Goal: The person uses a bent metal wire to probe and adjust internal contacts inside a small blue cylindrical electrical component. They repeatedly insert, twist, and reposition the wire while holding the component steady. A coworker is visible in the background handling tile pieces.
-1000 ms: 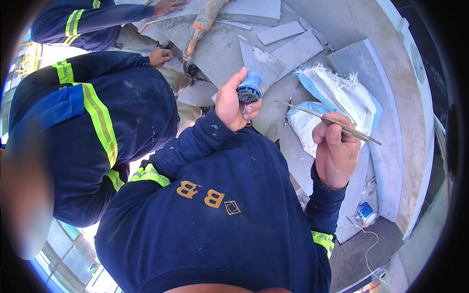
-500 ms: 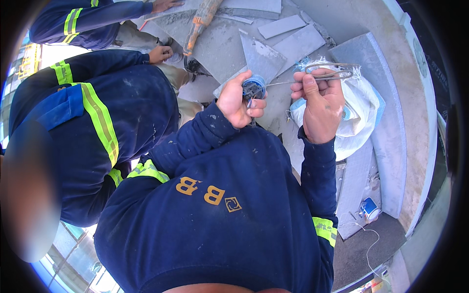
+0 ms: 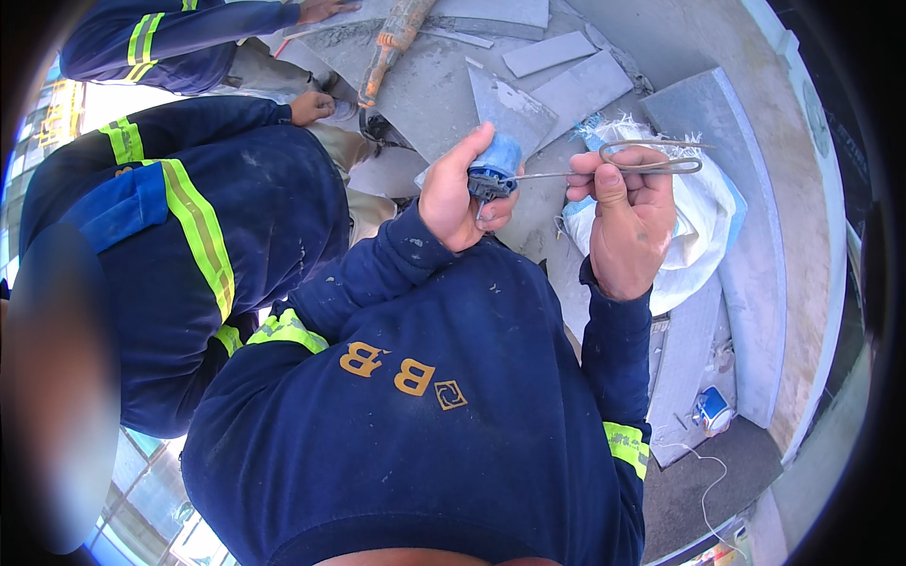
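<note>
My left hand [image 3: 449, 200] is wrapped round a blue round electrical plug [image 3: 496, 151], its dark inner face turned toward me. A bent metal rod with a looped handle [image 3: 681, 167] is pinched between the thumb and fingers of my right hand [image 3: 627, 219]. The rod's straight end reaches leftward to the plug's dark inner part; the exact contact point is too small to make out. Something thin sticks out below the plug by my left fingers. Both hands are raised in front of my chest, above the slabs.
Below my right hand lies a white woven sack [image 3: 694, 269] with frayed edges. Grey slabs [image 3: 585, 90] and a dusty orange power tool [image 3: 389, 52] lie ahead. A co-worker [image 3: 179, 189] leans close at my left, with another person beyond. A small can [image 3: 713, 409] stands at lower right.
My left hand has tipped the plug, so more of its blue side shows. My right hand has shifted slightly right and nearer to me, and the rod's looped handle has turned.
</note>
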A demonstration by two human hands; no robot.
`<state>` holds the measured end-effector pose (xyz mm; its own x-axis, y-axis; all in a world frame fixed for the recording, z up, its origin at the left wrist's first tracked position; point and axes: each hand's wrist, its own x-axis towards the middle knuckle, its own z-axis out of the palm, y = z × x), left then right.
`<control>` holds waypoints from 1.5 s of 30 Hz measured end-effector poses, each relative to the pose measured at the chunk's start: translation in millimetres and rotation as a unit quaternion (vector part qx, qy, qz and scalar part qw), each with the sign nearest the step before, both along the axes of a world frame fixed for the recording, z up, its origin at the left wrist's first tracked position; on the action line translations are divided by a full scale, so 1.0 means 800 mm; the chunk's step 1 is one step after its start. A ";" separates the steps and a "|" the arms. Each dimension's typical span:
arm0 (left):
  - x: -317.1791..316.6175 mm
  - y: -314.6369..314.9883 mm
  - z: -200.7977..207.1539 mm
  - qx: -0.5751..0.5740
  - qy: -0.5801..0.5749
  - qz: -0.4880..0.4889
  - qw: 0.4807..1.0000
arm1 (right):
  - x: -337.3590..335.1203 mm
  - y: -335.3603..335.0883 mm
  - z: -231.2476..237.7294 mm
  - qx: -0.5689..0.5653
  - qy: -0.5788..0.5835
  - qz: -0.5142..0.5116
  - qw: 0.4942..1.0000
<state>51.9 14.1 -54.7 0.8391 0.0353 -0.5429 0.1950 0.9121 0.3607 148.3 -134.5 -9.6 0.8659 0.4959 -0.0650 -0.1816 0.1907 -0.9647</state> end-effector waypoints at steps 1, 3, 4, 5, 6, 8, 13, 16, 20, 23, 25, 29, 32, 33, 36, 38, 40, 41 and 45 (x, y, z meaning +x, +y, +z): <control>-0.001 0.000 0.002 0.019 -0.014 0.010 1.000 | -0.004 -0.003 0.006 0.015 -0.016 -0.003 1.000; -0.002 -0.002 0.007 0.057 -0.033 0.041 0.997 | -0.011 -0.009 0.015 0.030 -0.049 -0.007 0.998; -0.001 -0.005 0.011 0.076 -0.037 0.062 0.995 | -0.014 -0.011 0.018 0.031 -0.066 -0.008 0.997; -0.002 -0.007 0.014 0.095 -0.041 0.084 0.991 | -0.016 -0.012 0.020 0.031 -0.083 -0.009 0.996; -0.002 -0.008 0.013 0.099 -0.049 0.088 0.990 | -0.016 -0.015 0.019 0.037 -0.084 0.000 0.996; -0.004 -0.009 0.011 0.109 -0.065 0.096 0.987 | -0.019 -0.014 0.018 0.032 -0.081 -0.006 0.996; -0.005 -0.015 0.012 0.160 -0.087 0.122 0.976 | -0.020 -0.015 0.013 0.038 -0.079 -0.001 0.996; -0.007 -0.016 0.009 0.173 -0.090 0.128 0.972 | -0.018 -0.020 0.011 0.040 -0.084 0.010 0.996; -0.008 -0.018 0.010 0.199 -0.088 0.133 0.967 | -0.018 -0.022 0.012 0.050 -0.076 0.009 0.996; -0.009 -0.020 0.012 0.216 -0.080 0.145 0.962 | -0.023 -0.017 0.019 0.041 -0.071 -0.016 0.996; -0.008 -0.022 0.011 0.235 -0.079 0.160 0.955 | -0.023 -0.016 0.020 0.027 -0.072 -0.033 0.997; -0.007 -0.026 0.009 0.261 -0.072 0.183 0.945 | -0.022 -0.015 0.016 0.017 -0.053 -0.050 0.997; -0.008 -0.026 0.006 0.269 -0.083 0.181 0.942 | -0.022 -0.013 0.012 0.035 -0.041 -0.058 0.997; -0.008 -0.026 0.006 0.267 -0.084 0.183 0.942 | -0.022 -0.012 0.012 0.040 -0.041 -0.061 0.996; -0.007 -0.027 0.006 0.258 -0.091 0.188 0.943 | -0.023 -0.010 0.013 0.050 -0.037 -0.068 0.996; -0.007 -0.027 0.006 0.252 -0.100 0.190 0.944 | -0.023 -0.010 0.012 0.058 -0.034 -0.076 0.995; -0.006 -0.028 0.007 0.247 -0.099 0.193 0.944 | -0.023 -0.010 0.011 0.061 -0.033 -0.079 0.994; -0.005 -0.028 0.007 0.244 -0.099 0.194 0.945 | -0.023 -0.010 0.012 0.060 -0.034 -0.078 0.995; -0.004 -0.027 0.006 0.248 -0.107 0.191 0.944 | -0.024 -0.010 0.015 0.046 -0.033 -0.090 0.994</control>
